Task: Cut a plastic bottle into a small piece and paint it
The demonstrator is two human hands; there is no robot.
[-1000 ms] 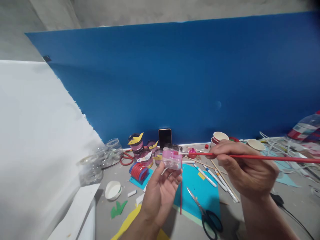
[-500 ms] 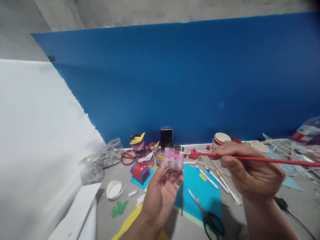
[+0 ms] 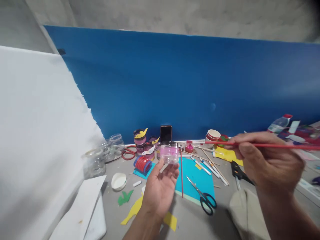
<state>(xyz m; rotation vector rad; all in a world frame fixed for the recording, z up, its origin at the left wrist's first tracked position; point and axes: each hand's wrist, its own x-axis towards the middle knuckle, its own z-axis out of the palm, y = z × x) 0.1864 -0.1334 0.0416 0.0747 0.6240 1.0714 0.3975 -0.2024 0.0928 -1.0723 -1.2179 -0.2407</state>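
My left hand (image 3: 162, 186) holds up a small clear plastic jar (image 3: 169, 156) by its lower part, and a band of pink paint covers the jar's side. My right hand (image 3: 270, 163) grips a long red paintbrush (image 3: 277, 146) between thumb and fingers. The brush lies almost level, its pink-coated bristles (image 3: 190, 142) pointing left and apart from the jar. Beyond the jar sits a small pot of pink paint (image 3: 189, 148). A second red brush (image 3: 181, 176) rests on a blue paper sheet (image 3: 195, 180) beside black-handled scissors (image 3: 203, 198).
Several clear jars (image 3: 116, 144) stand at the left, near a white bowl (image 3: 119, 181). Painted jars with yellow paper shapes (image 3: 140, 135) and a phone (image 3: 166, 133) line the blue backboard. Markers (image 3: 201, 165), paper cups (image 3: 213, 135) and a glue gun (image 3: 237, 170) lie to the right.
The brush tip has left the jar's side and moved right with my right hand. My left hand still holds the jar. The view has swung right, bringing in the glue gun.
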